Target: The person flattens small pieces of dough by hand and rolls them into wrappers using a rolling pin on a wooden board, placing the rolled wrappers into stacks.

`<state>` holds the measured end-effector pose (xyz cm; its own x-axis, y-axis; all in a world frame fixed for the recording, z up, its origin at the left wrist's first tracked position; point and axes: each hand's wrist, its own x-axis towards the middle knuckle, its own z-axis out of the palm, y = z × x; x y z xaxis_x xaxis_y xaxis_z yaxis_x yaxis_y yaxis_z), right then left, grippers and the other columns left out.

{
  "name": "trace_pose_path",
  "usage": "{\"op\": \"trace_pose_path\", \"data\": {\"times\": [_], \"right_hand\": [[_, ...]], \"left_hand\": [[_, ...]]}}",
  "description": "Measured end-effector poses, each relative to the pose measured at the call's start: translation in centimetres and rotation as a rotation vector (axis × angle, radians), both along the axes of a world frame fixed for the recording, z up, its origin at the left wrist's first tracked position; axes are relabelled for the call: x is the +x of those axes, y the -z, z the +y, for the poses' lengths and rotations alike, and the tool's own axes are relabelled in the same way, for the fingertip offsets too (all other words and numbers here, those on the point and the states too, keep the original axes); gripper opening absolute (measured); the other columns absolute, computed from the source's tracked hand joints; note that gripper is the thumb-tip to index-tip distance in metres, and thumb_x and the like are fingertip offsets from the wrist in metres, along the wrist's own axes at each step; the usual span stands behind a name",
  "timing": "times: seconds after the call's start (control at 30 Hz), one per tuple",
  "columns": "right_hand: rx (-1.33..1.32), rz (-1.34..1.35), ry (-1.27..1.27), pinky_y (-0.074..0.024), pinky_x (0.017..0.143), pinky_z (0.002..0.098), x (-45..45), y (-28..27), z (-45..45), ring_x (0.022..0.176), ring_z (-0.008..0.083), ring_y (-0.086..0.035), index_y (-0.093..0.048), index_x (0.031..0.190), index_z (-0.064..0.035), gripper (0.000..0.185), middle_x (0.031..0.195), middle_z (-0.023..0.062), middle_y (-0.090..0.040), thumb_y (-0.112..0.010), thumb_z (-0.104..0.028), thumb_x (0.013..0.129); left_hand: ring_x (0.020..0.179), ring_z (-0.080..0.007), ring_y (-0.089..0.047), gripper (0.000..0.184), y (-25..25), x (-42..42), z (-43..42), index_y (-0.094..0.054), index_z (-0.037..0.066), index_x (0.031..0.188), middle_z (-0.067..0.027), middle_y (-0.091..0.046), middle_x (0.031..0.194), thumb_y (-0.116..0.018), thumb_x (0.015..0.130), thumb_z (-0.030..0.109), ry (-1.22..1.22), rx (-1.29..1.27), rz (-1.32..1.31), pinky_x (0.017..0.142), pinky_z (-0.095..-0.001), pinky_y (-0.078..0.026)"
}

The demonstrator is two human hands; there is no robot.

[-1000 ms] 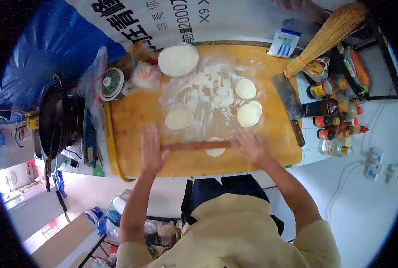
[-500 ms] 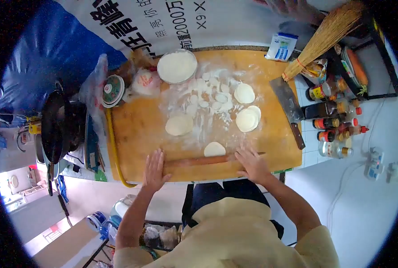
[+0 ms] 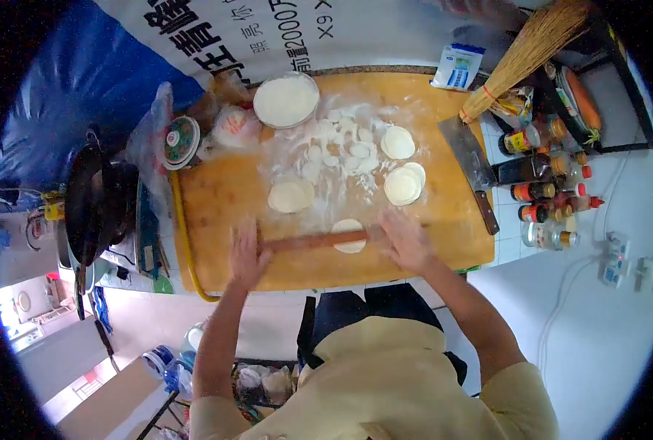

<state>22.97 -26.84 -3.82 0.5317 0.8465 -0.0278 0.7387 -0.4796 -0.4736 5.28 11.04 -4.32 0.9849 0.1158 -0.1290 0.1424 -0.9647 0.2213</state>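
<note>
A wooden rolling pin (image 3: 313,241) lies across the near part of a floury wooden board (image 3: 216,220). My left hand (image 3: 248,253) is flat on its left end, fingers stretched out. On the right end rests my right hand (image 3: 407,240), its fingers extended and blurred. Under the pin, nearer the right hand, is a round dough wrapper (image 3: 349,227). More wrappers sit beyond it: a pile (image 3: 291,194) to the left and two piles to the right, one nearer (image 3: 404,184) and one farther (image 3: 398,142). Small dough pieces (image 3: 359,149) lie in flour mid-board.
A bowl of flour (image 3: 286,100) and a lidded container (image 3: 182,142) stand at the back left. A cleaver (image 3: 469,158) lies on the right, beside a straw brush (image 3: 524,62) and several sauce bottles (image 3: 532,192). A black wok (image 3: 92,205) is at far left.
Both hands and the rolling pin have moved forward, away from my body. The pin now crosses the middle of the wrapper instead of its near edge.
</note>
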Motion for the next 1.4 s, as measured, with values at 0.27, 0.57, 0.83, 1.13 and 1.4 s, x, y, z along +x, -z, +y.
{"op": "trace_pose_path", "data": {"times": [0.27,0.57,0.83,1.13,1.4], "right_hand": [[0.006,0.062,-0.066,-0.0237,0.112,0.0496,-3.8,-1.9,-2.3,0.136,0.0373,-0.030,-0.033,0.142,-0.0037,0.077,0.146,0.0177,-0.036,-0.069,-0.028,0.079],[-0.161,0.099,0.114,-0.0240,0.112,0.0497,-1.7,-1.7,-0.3,0.137,0.0369,-0.030,-0.030,0.144,-0.0036,0.080,0.147,0.0201,-0.033,-0.068,-0.029,0.079],[0.011,0.034,0.076,-0.0267,0.111,0.0492,-0.5,-1.4,0.9,0.135,0.0369,-0.034,-0.033,0.142,-0.0005,0.076,0.145,0.0205,-0.037,-0.067,-0.029,0.081],[0.044,0.171,0.043,-0.0298,0.108,0.0472,-5.9,-3.2,-0.9,0.130,0.0382,-0.038,-0.036,0.140,-0.0037,0.065,0.141,0.0209,-0.039,-0.064,-0.020,0.083],[0.173,0.365,0.466,-0.0471,0.083,0.0439,-1.1,-0.8,9.8,0.101,0.0359,-0.058,-0.058,0.109,-0.0035,0.030,0.106,0.0183,-0.061,-0.065,-0.015,0.081]], "left_hand": [[0.143,-0.0310,-0.019,0.085,-1.7,-3.0,-0.8,-0.018,0.003,0.148,-0.0154,-0.023,0.153,-0.061,0.082,0.035,0.050,0.003,-0.023,0.117,-0.0482,-0.009],[0.143,-0.0297,-0.018,0.085,-2.8,2.5,0.1,-0.022,0.003,0.147,-0.0164,-0.024,0.153,-0.062,0.080,0.037,-0.026,0.091,-0.163,0.116,-0.0499,-0.008],[0.141,-0.0324,-0.022,0.077,-0.8,2.6,0.1,-0.027,0.003,0.145,-0.0172,-0.029,0.150,-0.061,0.081,0.030,-0.115,-0.009,-0.192,0.115,-0.0520,-0.012],[0.118,-0.0313,-0.049,0.029,-1.1,-6.0,-4.8,-0.059,0.007,0.105,-0.0123,-0.054,0.128,-0.063,0.079,0.019,-0.164,-0.027,-0.252,0.100,-0.0475,-0.034],[0.107,-0.0322,-0.053,0.021,-4.1,-6.7,-8.3,-0.060,0.007,0.095,-0.0108,-0.058,0.114,-0.065,0.075,0.012,-0.246,-0.099,-0.334,0.094,-0.0472,-0.037]]}}
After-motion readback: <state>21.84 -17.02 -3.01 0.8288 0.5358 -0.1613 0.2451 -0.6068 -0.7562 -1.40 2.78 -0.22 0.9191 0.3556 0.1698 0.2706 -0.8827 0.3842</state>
